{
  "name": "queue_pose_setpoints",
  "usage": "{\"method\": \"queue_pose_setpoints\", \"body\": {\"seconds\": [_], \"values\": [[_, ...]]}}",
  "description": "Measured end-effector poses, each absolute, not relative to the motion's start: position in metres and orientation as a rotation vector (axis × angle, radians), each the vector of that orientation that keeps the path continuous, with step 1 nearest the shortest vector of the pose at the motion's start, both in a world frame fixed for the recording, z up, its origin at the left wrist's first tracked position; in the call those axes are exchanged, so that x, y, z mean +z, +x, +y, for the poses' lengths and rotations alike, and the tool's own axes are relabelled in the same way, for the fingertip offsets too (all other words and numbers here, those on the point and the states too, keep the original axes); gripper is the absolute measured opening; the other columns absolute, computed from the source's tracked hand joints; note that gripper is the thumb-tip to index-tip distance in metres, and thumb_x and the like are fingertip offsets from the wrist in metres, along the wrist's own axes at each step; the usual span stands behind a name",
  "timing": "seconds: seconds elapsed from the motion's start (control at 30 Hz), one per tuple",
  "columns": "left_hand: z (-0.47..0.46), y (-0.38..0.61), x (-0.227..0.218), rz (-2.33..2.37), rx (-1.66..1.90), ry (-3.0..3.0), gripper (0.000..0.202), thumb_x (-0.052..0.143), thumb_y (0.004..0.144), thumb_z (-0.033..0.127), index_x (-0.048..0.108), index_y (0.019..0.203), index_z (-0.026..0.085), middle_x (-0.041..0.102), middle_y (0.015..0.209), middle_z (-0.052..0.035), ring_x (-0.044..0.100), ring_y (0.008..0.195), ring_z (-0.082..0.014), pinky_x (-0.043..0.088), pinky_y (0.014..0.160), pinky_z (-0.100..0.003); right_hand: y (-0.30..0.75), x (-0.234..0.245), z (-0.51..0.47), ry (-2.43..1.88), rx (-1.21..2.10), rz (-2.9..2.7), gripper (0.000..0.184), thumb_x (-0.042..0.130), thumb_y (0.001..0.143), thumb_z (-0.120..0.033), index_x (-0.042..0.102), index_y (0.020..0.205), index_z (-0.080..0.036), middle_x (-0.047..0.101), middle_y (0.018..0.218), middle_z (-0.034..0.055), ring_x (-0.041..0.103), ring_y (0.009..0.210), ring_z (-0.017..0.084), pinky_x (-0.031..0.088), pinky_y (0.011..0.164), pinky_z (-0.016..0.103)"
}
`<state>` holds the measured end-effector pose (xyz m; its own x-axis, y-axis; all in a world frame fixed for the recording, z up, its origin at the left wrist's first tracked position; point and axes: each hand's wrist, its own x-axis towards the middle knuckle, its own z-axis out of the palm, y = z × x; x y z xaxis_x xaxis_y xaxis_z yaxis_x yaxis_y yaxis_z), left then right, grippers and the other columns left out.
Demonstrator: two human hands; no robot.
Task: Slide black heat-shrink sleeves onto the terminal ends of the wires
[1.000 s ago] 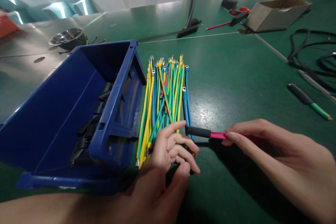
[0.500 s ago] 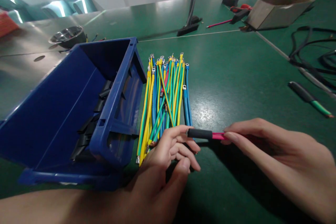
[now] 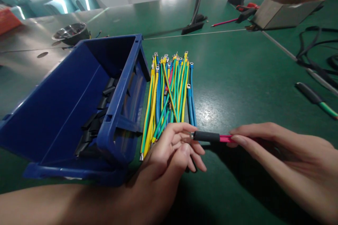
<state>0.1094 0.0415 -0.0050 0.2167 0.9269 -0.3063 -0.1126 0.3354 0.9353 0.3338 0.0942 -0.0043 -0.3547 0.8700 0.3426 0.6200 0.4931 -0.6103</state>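
Observation:
My right hand (image 3: 280,158) pinches a red cable (image 3: 225,139) between thumb and fingertips. A black sleeve (image 3: 207,136) covers the cable's left part, and a small metal lug (image 3: 192,135) shows at its far end. Beside that lug is my left hand (image 3: 176,151), palm turned up, fingers loosely bent and apart, gripping nothing; whether a fingertip touches the lug I cannot tell. Behind the left hand lies a bundle of yellow, green and blue cables (image 3: 182,91) with metal lugs. A blue bin (image 3: 120,102) at the left holds several black sleeves (image 3: 91,126).
A metal bowl (image 3: 71,33) stands behind the bin. Farther back are a black stand (image 3: 194,26) and a cardboard box (image 3: 287,12). On the right lie a sleeved green cable (image 3: 311,95) and a coil of black cable (image 3: 306,49) on the green tabletop (image 3: 245,66).
The metal lug now shows beyond the sleeve's left end. My left thumb has shifted up toward the index finger. The whole view has moved slightly; the right hand keeps its pinch.

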Motion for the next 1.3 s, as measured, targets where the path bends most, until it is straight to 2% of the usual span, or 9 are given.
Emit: {"method": "queue_pose_setpoints", "body": {"seconds": [0.43, 0.5, 0.6, 0.67, 0.77, 0.87, 1.03, 1.17, 1.3], "values": [[0.049, 0.113, 0.004, 1.245, 0.756, 1.088, 0.028, 0.038, 0.105, 0.031, 0.062, 0.098, 0.02, 0.069, 0.085, -0.0023, 0.065, 0.079, -0.0169, 0.049, 0.077, -0.031, 0.33, -0.003, 0.095, -1.08, 0.365, -2.238, 0.009, 0.062, 0.096, -0.033, 0.065, 0.092, -0.026, 0.072, 0.077, -0.0051, 0.066, 0.062, 0.009, 0.047, 0.057, 0.018], [0.05, 0.114, 0.001, 1.237, 0.764, 1.047, 0.027, 0.039, 0.103, 0.029, 0.062, 0.094, 0.019, 0.069, 0.08, -0.0018, 0.064, 0.073, -0.0159, 0.049, 0.074, -0.03, 0.327, -0.003, 0.096, -1.002, 0.227, -2.3, 0.01, 0.058, 0.098, -0.031, 0.064, 0.094, -0.024, 0.07, 0.075, -0.0043, 0.063, 0.06, 0.009, 0.046, 0.059, 0.022], [0.052, 0.118, -0.006, 1.171, 0.815, 0.905, 0.024, 0.04, 0.102, 0.029, 0.06, 0.098, 0.016, 0.073, 0.08, -0.0048, 0.066, 0.066, -0.0156, 0.048, 0.064, -0.027, 0.321, -0.006, 0.094, -0.975, -0.205, -2.41, 0.009, 0.055, 0.098, -0.021, 0.063, 0.103, -0.02, 0.073, 0.081, 0.0007, 0.066, 0.069, 0.015, 0.047, 0.082, 0.035], [0.052, 0.119, -0.01, 1.109, 0.872, 0.841, 0.026, 0.04, 0.103, 0.03, 0.061, 0.099, 0.015, 0.077, 0.085, -0.0083, 0.071, 0.068, -0.0166, 0.049, 0.062, -0.026, 0.315, -0.009, 0.092, -0.972, -0.396, -2.444, 0.019, 0.051, 0.099, -0.017, 0.062, 0.114, -0.015, 0.076, 0.09, 0.0069, 0.069, 0.079, 0.021, 0.044, 0.089, 0.042], [0.05, 0.118, -0.013, 1.107, 0.919, 0.789, 0.03, 0.04, 0.104, 0.032, 0.065, 0.099, 0.015, 0.079, 0.093, -0.0105, 0.075, 0.079, -0.0189, 0.052, 0.067, -0.025, 0.31, -0.014, 0.093, -0.923, -0.399, -2.441, 0.033, 0.044, 0.102, -0.027, 0.057, 0.125, -0.008, 0.073, 0.085, 0.0072, 0.066, 0.069, 0.017, 0.044, 0.07, 0.032], [0.048, 0.116, -0.015, 1.187, 0.896, 0.789, 0.031, 0.043, 0.104, 0.034, 0.068, 0.101, 0.016, 0.08, 0.091, -0.0085, 0.075, 0.081, -0.0191, 0.054, 0.072, -0.027, 0.31, -0.014, 0.102, -0.813, -0.506, -2.455, 0.049, 0.054, 0.099, -0.045, 0.056, 0.13, -0.008, 0.071, 0.08, 0.0049, 0.061, 0.064, 0.016, 0.041, 0.061, 0.031], [0.05, 0.115, -0.014, 1.143, 0.902, 0.762, 0.035, 0.042, 0.105, 0.034, 0.071, 0.103, 0.014, 0.077, 0.081, -0.0073, 0.072, 0.07, -0.0162, 0.054, 0.064, -0.023, 0.315, -0.009, 0.112, -0.61, -0.455, -2.548, 0.038, 0.055, 0.099, -0.025, 0.056, 0.134, -0.009, 0.071, 0.08, 0.0053, 0.056, 0.065, 0.018, 0.035, 0.062, 0.035], [0.053, 0.115, -0.011, 1.083, 0.906, 0.729, 0.036, 0.045, 0.104, 0.034, 0.07, 0.115, 0.011, 0.077, 0.082, -0.0092, 0.073, 0.071, -0.018, 0.057, 0.067, -0.028, 0.317, -0.01, 0.105, -0.616, -0.455, -2.611, 0.041, 0.054, 0.097, -0.018, 0.055, 0.137, -0.009, 0.073, 0.09, 0.0082, 0.058, 0.075, 0.022, 0.04, 0.074, 0.039], [0.046, 0.112, -0.009, 1.271, 0.804, 0.784, 0.04, 0.043, 0.104, 0.04, 0.073, 0.116, 0.015, 0.078, 0.095, -0.011, 0.074, 0.083, -0.0223, 0.059, 0.078, -0.034, 0.318, -0.019, 0.097, -0.68, -0.311, -2.613, 0.043, 0.039, 0.1, -0.014, 0.054, 0.14, -0.012, 0.071, 0.1, 0.0096, 0.06, 0.083, 0.022, 0.041, 0.079, 0.038]]}}
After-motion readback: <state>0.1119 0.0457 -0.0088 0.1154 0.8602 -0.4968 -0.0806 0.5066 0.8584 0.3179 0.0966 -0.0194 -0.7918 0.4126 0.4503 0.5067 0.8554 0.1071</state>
